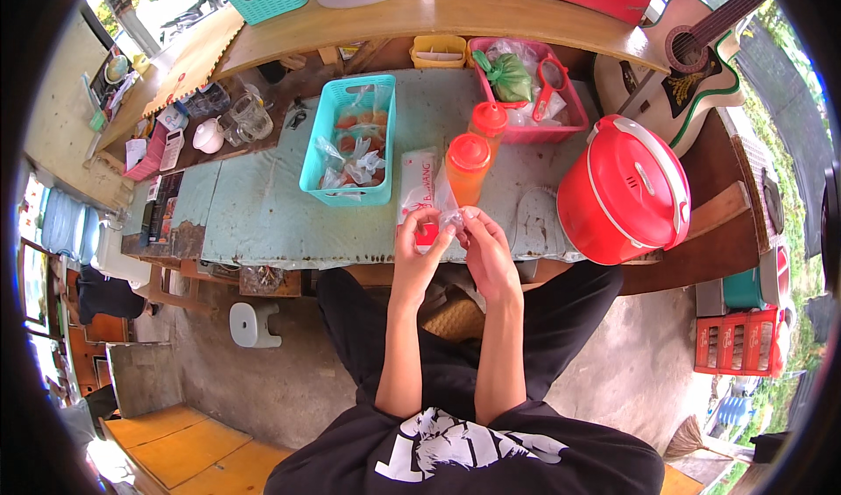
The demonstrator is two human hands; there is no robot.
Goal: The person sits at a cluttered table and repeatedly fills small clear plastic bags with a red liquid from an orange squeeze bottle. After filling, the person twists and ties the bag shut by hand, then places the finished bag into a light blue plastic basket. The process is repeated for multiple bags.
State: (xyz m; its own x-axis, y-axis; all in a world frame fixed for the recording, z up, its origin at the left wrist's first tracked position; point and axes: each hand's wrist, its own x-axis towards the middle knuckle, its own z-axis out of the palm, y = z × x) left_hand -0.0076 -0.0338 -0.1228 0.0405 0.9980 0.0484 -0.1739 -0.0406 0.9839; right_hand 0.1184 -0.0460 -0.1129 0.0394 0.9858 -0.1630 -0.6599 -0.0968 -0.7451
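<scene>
My left hand (pixel 417 257) and my right hand (pixel 491 254) meet over the near edge of the table. Both pinch a small clear plastic bag (pixel 451 217) between their fingertips. Behind the left fingers lies a white and red plastic packet (pixel 419 178) on the tabletop. Just beyond the bag stand two squeeze bottles, a nearer orange one (pixel 467 180) and a farther one (pixel 489 120), both with orange-red caps. A turquoise basket (pixel 349 199) to the left holds several knotted clear bags with orange-brown contents (pixel 357 136).
At the right stands a red lidded tub (pixel 624 188) with a handle. A pink basket (pixel 534 134) holds a green bag (pixel 508 76) and a red-handled strainer (pixel 550 83). A guitar (pixel 683 66) leans at the far right. Glass mugs (pixel 250 118) sit far left; a white stool (pixel 254 325) is below.
</scene>
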